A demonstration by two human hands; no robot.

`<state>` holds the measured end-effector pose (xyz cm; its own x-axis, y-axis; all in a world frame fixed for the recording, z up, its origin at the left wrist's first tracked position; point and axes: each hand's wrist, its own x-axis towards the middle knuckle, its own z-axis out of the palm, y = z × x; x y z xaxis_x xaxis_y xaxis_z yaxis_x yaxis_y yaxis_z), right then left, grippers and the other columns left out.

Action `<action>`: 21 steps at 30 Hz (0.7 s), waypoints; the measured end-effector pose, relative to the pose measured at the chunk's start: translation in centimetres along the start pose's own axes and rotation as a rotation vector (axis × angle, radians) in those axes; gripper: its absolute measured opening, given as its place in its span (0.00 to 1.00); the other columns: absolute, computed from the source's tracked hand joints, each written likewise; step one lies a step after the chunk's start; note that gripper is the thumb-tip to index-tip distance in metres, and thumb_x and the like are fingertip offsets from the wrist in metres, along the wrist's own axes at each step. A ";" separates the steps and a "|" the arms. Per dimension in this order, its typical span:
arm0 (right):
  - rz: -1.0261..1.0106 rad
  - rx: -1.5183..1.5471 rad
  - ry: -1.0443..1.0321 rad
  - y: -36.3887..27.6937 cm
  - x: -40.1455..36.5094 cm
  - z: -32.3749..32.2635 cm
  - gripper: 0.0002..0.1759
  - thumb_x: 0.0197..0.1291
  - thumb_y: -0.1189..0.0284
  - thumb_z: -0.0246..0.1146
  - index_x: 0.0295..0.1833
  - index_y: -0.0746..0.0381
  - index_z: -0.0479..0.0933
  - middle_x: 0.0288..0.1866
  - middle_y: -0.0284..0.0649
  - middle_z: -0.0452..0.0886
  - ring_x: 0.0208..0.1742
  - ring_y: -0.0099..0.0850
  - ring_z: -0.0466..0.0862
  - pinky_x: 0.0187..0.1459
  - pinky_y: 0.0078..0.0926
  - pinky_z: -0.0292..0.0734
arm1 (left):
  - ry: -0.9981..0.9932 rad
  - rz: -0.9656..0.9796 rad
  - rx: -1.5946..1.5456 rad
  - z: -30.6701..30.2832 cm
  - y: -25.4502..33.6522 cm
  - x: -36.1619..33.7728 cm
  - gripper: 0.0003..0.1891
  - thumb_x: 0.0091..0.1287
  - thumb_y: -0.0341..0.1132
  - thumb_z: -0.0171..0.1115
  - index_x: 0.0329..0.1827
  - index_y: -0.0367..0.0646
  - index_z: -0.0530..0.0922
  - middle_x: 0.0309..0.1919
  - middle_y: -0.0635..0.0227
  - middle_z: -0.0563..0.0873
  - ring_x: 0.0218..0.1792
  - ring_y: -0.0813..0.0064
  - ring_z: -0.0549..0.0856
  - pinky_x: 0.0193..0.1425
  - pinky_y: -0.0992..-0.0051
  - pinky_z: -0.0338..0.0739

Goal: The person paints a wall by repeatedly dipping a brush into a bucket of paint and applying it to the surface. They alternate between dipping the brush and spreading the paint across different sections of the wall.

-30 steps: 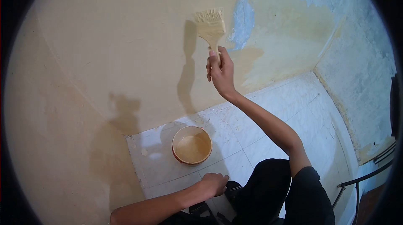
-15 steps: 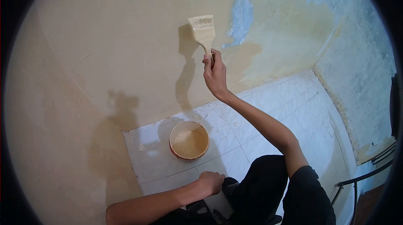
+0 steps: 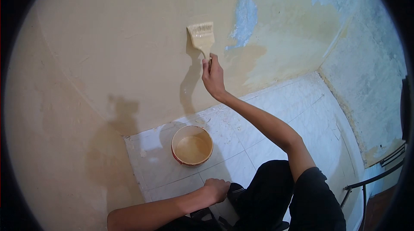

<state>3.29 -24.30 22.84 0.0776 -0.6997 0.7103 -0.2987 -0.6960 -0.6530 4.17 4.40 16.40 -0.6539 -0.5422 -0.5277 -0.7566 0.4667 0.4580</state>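
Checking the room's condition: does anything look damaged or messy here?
Yes. A blue patch shows through the cream wall right of the paintbrush, with more in the far corner, so the coat looks uneven or peeled. The floor tiles along the wall's foot carry pale smears. The paint bucket stands upright.

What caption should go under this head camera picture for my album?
Right hand holds a paintbrush to the cream wall; left hand sits near the paint bucket.
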 end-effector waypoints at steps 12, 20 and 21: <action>0.097 0.036 -0.065 0.0 -3.5 -1.4 0.13 0.68 0.70 0.50 0.50 0.69 0.64 0.20 0.42 0.67 0.21 0.29 0.68 0.25 0.30 0.64 | 0.065 -0.004 -0.021 -0.7 0.0 0.0 0.18 0.61 0.39 0.55 0.50 0.40 0.72 0.38 0.52 0.83 0.41 0.53 0.83 0.42 0.58 0.78; 0.011 0.050 -0.023 -2.3 0.6 0.6 0.13 0.67 0.72 0.51 0.50 0.69 0.66 0.23 0.44 0.72 0.23 0.30 0.71 0.26 0.29 0.67 | 0.072 0.000 -0.035 -0.7 -0.1 0.0 0.17 0.61 0.39 0.54 0.49 0.39 0.72 0.38 0.52 0.83 0.41 0.52 0.83 0.43 0.58 0.78; 0.019 0.022 -0.046 -2.1 0.6 0.8 0.13 0.66 0.74 0.51 0.51 0.70 0.66 0.24 0.47 0.72 0.22 0.35 0.72 0.27 0.32 0.67 | 0.063 -0.005 -0.037 -0.8 0.0 -0.2 0.17 0.61 0.39 0.54 0.50 0.39 0.72 0.38 0.52 0.83 0.41 0.53 0.83 0.43 0.58 0.78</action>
<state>4.68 -23.40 24.40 0.1158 -0.7192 0.6851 -0.2796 -0.6854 -0.6723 4.28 3.91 17.06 -0.6479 -0.5881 -0.4842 -0.7584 0.4383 0.4824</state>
